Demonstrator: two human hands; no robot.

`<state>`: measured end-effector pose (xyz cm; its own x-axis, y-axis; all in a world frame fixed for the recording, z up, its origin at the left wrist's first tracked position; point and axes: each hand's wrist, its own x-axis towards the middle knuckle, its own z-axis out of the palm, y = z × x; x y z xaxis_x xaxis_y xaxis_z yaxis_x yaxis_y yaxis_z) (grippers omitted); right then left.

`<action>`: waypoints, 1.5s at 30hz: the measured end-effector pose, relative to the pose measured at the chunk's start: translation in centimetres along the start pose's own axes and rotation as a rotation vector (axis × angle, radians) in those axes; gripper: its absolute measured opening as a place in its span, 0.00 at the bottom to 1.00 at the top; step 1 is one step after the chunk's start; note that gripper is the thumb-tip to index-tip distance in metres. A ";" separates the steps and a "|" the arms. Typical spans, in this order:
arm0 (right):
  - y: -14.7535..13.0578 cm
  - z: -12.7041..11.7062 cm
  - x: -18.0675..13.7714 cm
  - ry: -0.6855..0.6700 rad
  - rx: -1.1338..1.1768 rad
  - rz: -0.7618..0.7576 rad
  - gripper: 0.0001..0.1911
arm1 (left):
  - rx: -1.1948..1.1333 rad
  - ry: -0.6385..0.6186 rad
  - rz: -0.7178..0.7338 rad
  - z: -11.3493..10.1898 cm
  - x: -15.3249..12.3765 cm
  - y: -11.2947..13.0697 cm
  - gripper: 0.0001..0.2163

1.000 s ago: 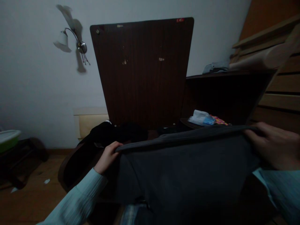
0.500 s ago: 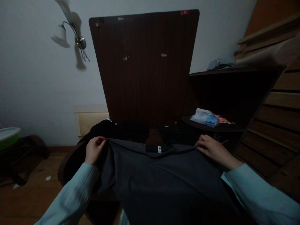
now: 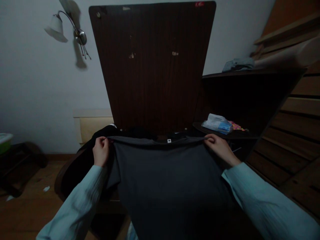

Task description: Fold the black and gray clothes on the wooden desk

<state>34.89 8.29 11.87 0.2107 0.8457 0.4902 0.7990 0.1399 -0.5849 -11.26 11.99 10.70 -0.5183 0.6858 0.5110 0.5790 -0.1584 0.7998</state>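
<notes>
A dark grey T-shirt (image 3: 165,173) hangs spread out between my two hands, its neckline and small white label near the top middle. My left hand (image 3: 101,151) pinches it at the left shoulder, where a short sleeve drops below the wrist. At the opposite shoulder my right hand (image 3: 220,148) grips the cloth between thumb and fingers. The top edge is pulled nearly straight. The shirt's lower part fades into shadow at the bottom of the view.
A tall dark wooden panel (image 3: 155,66) stands behind the shirt. Right of it, a shelf (image 3: 225,134) bears a plastic packet (image 3: 217,124). Black clothing (image 3: 100,134) lies behind my left hand. A wall lamp (image 3: 80,36) and a low stool (image 3: 27,153) are at left.
Both hands have risen slightly and lifted the shirt, which now hangs flatter. My right hand has come a little inward. The camera view has tilted down slightly.
</notes>
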 end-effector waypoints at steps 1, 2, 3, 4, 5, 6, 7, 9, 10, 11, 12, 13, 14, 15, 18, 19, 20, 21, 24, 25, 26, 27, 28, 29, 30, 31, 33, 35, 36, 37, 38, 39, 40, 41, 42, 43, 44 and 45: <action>-0.6 0.3 0.9 0.028 0.022 -0.012 0.12 | 0.085 0.041 0.040 0.3 0.8 0.7 0.10; -1.2 0.7 1.8 0.047 0.042 -0.035 0.15 | 0.157 0.059 0.076 0.8 1.6 1.4 0.12; -1.7 1.5 2.7 0.050 0.061 -0.068 0.19 | 0.215 0.057 0.110 1.4 2.3 1.9 0.14; -2.2 2.4 3.5 0.035 0.074 -0.105 0.25 | 0.267 0.038 0.150 2.1 2.8 2.3 0.16; -2.7 3.6 4.1 0.001 0.074 -0.145 0.30 | 0.320 -0.003 0.191 3.0 3.1 2.5 0.20; -3.0 4.9 4.5 -0.048 0.057 -0.198 0.35 | 0.383 -0.050 0.228 3.9 3.2 2.6 0.25; -3.3 6.4 4.7 -0.092 0.025 -0.246 0.39 | 0.454 -0.106 0.256 4.7 2.9 2.4 0.29; -3.6 9.2 4.2 -0.204 -0.103 -0.232 0.40 | 0.591 -0.242 0.286 6.3 1.5 1.5 0.33; -3.6 10.5 3.6 -0.269 -0.185 -0.191 0.39 | 0.649 -0.331 0.298 6.9 0.6 0.8 0.32; -3.5 11.6 2.9 -0.337 -0.269 -0.153 0.37 | 0.697 -0.423 0.313 7.3 -0.5 -0.1 0.31; -3.3 12.5 2.2 -0.396 -0.348 -0.128 0.34 | 0.743 -0.508 0.320 7.7 -1.5 -1.0 0.30; -3.1 13.2 1.4 -0.435 -0.418 -0.124 0.32 | 0.791 -0.570 0.312 7.9 -2.4 -2.0 0.29; -2.8 13.8 0.8 -0.451 -0.477 -0.138 0.30 | 0.834 -0.601 0.311 8.1 -3.2 -3.0 0.29; -2.5 14.1 0.2 -0.450 -0.522 -0.161 0.29 | 0.871 -0.615 0.317 8.2 -3.8 -3.8 0.28; -1.9 14.7 -0.5 -0.397 -0.590 -0.223 0.27 | 0.918 -0.586 0.367 8.3 -4.6 -5.6 0.27; -1.7 14.8 -0.6 -0.381 -0.600 -0.232 0.27 | 0.921 -0.571 0.380 8.4 -4.6 -5.9 0.26; -1.6 15.0 -0.7 -0.363 -0.610 -0.241 0.27 | 0.921 -0.560 0.387 8.4 -4.6 -6.0 0.26; -1.4 15.1 -0.7 -0.340 -0.619 -0.250 0.27 | 0.920 -0.553 0.393 8.4 -4.6 -6.1 0.26; -1.2 15.6 -1.2 -0.239 -0.629 -0.283 0.25 | 0.909 -0.547 0.408 8.5 -4.4 -6.1 0.25; -1.1 15.9 -1.4 -0.198 -0.622 -0.295 0.24 | 0.904 -0.550 0.411 8.5 -4.4 -6.1 0.25; -1.0 16.1 -1.7 -0.156 -0.610 -0.309 0.24 | 0.898 -0.553 0.411 8.5 -4.4 -6.1 0.25; -0.8 16.3 -1.9 -0.115 -0.593 -0.323 0.23 | 0.892 -0.555 0.410 8.4 -4.4 -6.1 0.25; -0.7 16.5 -2.1 -0.077 -0.575 -0.339 0.22 | 0.885 -0.552 0.409 8.4 -4.4 -6.1 0.25; -0.6 16.6 -2.2 -0.044 -0.557 -0.353 0.22 | 0.877 -0.545 0.413 8.3 -4.5 -6.1 0.25; -0.4 16.7 -2.3 -0.016 -0.539 -0.366 0.21 | 0.864 -0.537 0.426 8.3 -4.5 -6.1 0.24; -0.3 16.8 -2.3 0.007 -0.522 -0.376 0.21 | 0.843 -0.536 0.453 8.2 -4.6 -6.1 0.23; -0.2 16.8 -2.3 0.046 -0.486 -0.388 0.19 | 0.778 -0.565 0.538 8.2 -4.8 -5.9 0.22; -0.3 16.7 -2.3 0.090 -0.448 -0.396 0.19 | 0.698 -0.644 0.632 8.2 -4.9 -5.7 0.23; -0.4 16.6 -2.3 0.113 -0.425 -0.413 0.18 | 0.661 -0.693 0.665 8.2 -5.0 -5.6 0.24; -0.5 16.4 -2.4 0.129 -0.399 -0.449 0.18 | 0.631 -0.740 0.686 8.2 -5.1 -5.5 0.25; -0.7 16.3 -2.5 0.131 -0.370 -0.511 0.18 | 0.608 -0.783 0.695 8.2 -5.2 -5.5 0.26; -0.9 16.2 -2.6 0.113 -0.339 -0.600 0.18 | 0.594 -0.821 0.697 8.1 -5.3 -5.4 0.26; -1.1 16.1 -2.8 0.076 -0.306 -0.706 0.18 | 0.587 -0.853 0.693 8.0 -5.5 -5.3 0.25; -1.3 16.1 -3.0 0.026 -0.274 -0.811 0.19 | 0.585 -0.880 0.686 7.8 -5.7 -5.2 0.24; -1.4 16.1 -3.2 -0.029 -0.247 -0.904 0.20 | 0.588 -0.900 0.676 7.5 -5.8 -5.0 0.23; -1.6 16.2 -3.4 -0.082 -0.225 -0.972 0.21 | 0.600 -0.908 0.658 7.3 -6.0 -4.7 0.22; -1.7 16.3 -3.6 -0.125 -0.205 -1.015 0.21 | 0.625 -0.906 0.630 7.0 -6.1 -4.2 0.21; -1.8 16.4 -3.8 -0.159 -0.186 -1.035 0.21 | 0.668 -0.899 0.594 6.8 -6.2 -3.6 0.20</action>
<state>23.43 13.25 0.50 -0.6863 0.4191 0.5945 0.6231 0.7603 0.1833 -5.81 13.17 2.53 0.3860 0.9129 0.1326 0.9147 -0.3975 0.0736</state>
